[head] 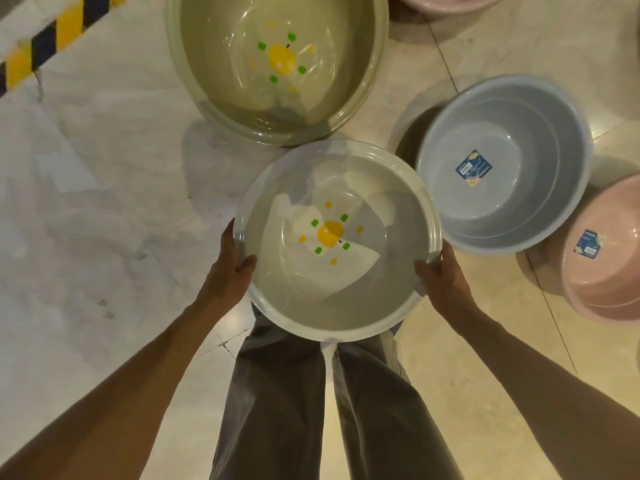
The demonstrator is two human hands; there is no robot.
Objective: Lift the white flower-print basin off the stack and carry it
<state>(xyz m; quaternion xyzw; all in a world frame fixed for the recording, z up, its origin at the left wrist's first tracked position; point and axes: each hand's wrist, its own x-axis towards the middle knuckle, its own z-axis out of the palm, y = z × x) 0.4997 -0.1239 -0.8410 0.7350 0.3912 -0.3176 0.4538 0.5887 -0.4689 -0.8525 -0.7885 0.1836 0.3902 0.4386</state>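
A pale grey-green plastic basin [360, 323] with a yellow and green flower sticker in its bottom hangs above my legs, held level. My left hand [232, 268] grips its left rim, thumb hooked over the edge. My right hand [441, 278] grips the right rim the same way. A larger olive-green basin [194, 98] with the same sticker stands on the floor just beyond it.
A blue-grey basin [540, 209] with a blue label stands on the floor to the right. A pink basin [609, 292] lies further right, another pink one [446, 3] at the top edge. Yellow and black hazard tape [52, 39] crosses the top left of the marble floor.
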